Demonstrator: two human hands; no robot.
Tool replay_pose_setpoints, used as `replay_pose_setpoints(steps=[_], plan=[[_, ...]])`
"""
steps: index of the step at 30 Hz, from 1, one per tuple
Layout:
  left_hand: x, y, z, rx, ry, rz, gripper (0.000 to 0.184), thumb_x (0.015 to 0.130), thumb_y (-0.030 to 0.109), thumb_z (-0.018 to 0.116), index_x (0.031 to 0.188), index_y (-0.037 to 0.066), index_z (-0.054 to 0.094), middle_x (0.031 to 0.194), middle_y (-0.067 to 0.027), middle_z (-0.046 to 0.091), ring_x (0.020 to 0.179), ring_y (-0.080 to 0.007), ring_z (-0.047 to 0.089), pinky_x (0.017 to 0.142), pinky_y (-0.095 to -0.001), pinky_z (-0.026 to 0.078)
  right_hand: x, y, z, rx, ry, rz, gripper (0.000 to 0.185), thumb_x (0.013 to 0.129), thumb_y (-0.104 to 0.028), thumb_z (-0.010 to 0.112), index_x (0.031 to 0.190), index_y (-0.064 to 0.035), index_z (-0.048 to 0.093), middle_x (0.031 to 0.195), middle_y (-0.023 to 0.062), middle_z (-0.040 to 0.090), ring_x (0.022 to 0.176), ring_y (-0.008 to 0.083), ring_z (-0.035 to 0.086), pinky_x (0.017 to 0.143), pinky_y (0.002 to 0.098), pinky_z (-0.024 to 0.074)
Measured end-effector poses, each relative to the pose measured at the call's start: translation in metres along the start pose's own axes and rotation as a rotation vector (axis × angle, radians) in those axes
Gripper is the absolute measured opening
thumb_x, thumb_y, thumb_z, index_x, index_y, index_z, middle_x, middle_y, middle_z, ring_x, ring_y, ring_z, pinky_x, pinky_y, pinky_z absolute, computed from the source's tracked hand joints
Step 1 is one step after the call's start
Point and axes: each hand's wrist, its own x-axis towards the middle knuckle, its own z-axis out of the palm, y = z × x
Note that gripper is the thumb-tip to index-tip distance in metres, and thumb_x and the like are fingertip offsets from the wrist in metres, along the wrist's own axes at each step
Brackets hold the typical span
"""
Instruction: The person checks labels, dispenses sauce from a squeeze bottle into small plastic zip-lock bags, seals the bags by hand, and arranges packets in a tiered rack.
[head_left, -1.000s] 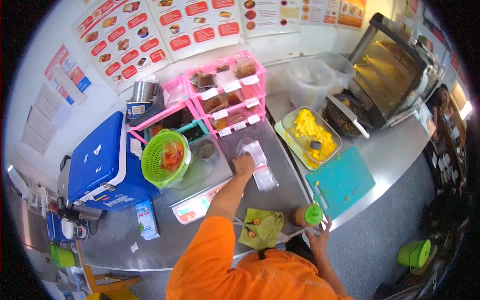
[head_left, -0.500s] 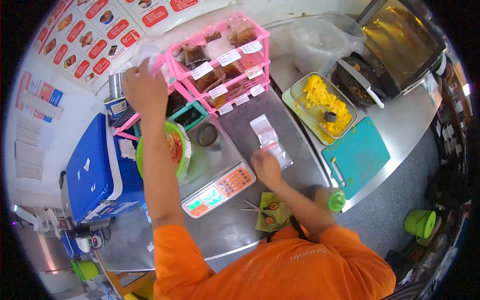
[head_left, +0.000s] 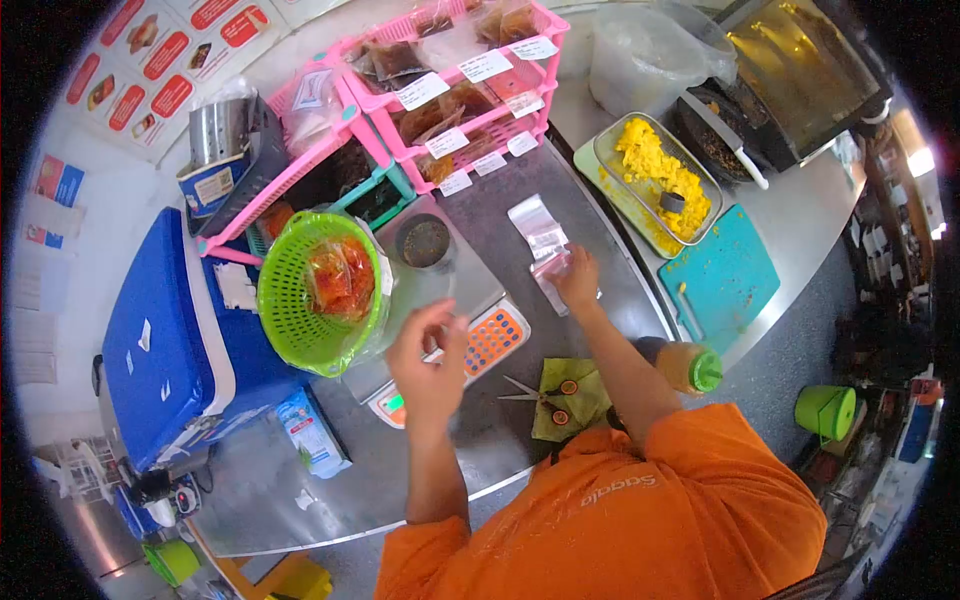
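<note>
My left hand (head_left: 430, 360) is over the digital scale (head_left: 492, 345), its fingers loosely curled and apart with nothing visible in them. On the steel counter lies a strip of small clear plastic bags (head_left: 537, 222). My right hand (head_left: 578, 280) is at the strip's lower end, fingers closed on the plastic. A dark round container (head_left: 423, 241) sits on the scale's plate. Left of it stands a green basket (head_left: 285, 305) lined with plastic, holding bagged orange-red food (head_left: 343, 278). Scissors (head_left: 560, 402) with orange-ringed handles rest on a green cloth (head_left: 545, 428) near my body.
Pink racks (head_left: 400, 150) of labelled packets stand at the back. A blue cooler box (head_left: 165, 340) is at the left. To the right are a tray (head_left: 715, 190) of yellow chopped food, a knife (head_left: 725, 155), a teal board (head_left: 735, 285) and a green-capped bottle (head_left: 690, 368).
My left hand has come back from the pink rack to over the scale, leaving clear plastic there. My right hand has moved up and right onto the bags. The view has shifted slightly.
</note>
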Motion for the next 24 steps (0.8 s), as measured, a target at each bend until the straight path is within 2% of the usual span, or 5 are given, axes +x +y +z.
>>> replay_pose_setpoints(steps=[7, 13, 20, 23, 24], plan=[[-0.073, -0.016, 0.009, -0.077, -0.234, -0.144, 0.017, 0.084, 0.010, 0.071, 0.099, 0.003, 0.066, 0.084, -0.0046, 0.067, 0.063, -0.0097, 0.054, 0.055, -0.0247, 0.041, 0.000, -0.015, -0.026, 0.194, -0.016, 0.204, 0.033, 0.067, -0.014, 0.084, 0.094, -0.0025, 0.069, 0.079, 0.0112, 0.069, 0.072, 0.0252, 0.068, 0.065, 0.0372, 0.0528], [-0.089, -0.016, 0.017, -0.073, -0.308, -0.129, 0.018, 0.085, 0.012, 0.071, 0.102, 0.006, 0.068, 0.083, -0.0020, 0.068, 0.063, -0.0073, 0.053, 0.054, -0.0235, 0.039, 0.001, -0.006, -0.037, 0.091, 0.077, -0.016, 0.015, 0.082, -0.008, 0.068, 0.095, -0.0027, 0.065, 0.090, 0.0168, 0.069, 0.085, 0.0353, 0.066, 0.073, 0.0454, 0.0506], [-0.083, -0.012, 0.054, -0.052, -0.353, 0.026, 0.018, 0.086, 0.013, 0.070, 0.101, 0.005, 0.068, 0.081, -0.0038, 0.068, 0.061, -0.0101, 0.054, 0.058, -0.0262, 0.043, -0.005, -0.028, -0.075, 0.044, 0.088, 0.002, 0.021, 0.084, -0.003, 0.057, 0.105, -0.0013, 0.055, 0.088, 0.0159, 0.068, 0.088, 0.0435, 0.062, 0.076, 0.0498, 0.0480], [-0.070, 0.000, 0.064, 0.068, -0.440, 0.041, 0.027, 0.084, 0.012, 0.070, 0.110, 0.006, 0.066, 0.095, -0.0093, 0.067, 0.078, -0.0197, 0.061, 0.071, -0.0331, 0.049, -0.014, -0.038, -0.094, 0.139, 0.241, -0.194, 0.021, 0.084, -0.001, 0.054, 0.105, -0.0001, 0.056, 0.089, 0.0166, 0.068, 0.088, 0.0405, 0.064, 0.075, 0.0482, 0.0495], [-0.065, 0.011, 0.067, 0.211, -0.307, 0.238, 0.032, 0.084, 0.011, 0.069, 0.116, 0.007, 0.064, 0.103, -0.0122, 0.064, 0.090, -0.0250, 0.060, 0.080, -0.0367, 0.048, -0.022, -0.056, -0.112, 0.264, 0.062, -0.192, 0.020, 0.084, -0.001, 0.054, 0.104, -0.0006, 0.058, 0.090, 0.0169, 0.068, 0.089, 0.0381, 0.065, 0.076, 0.0469, 0.0502]])
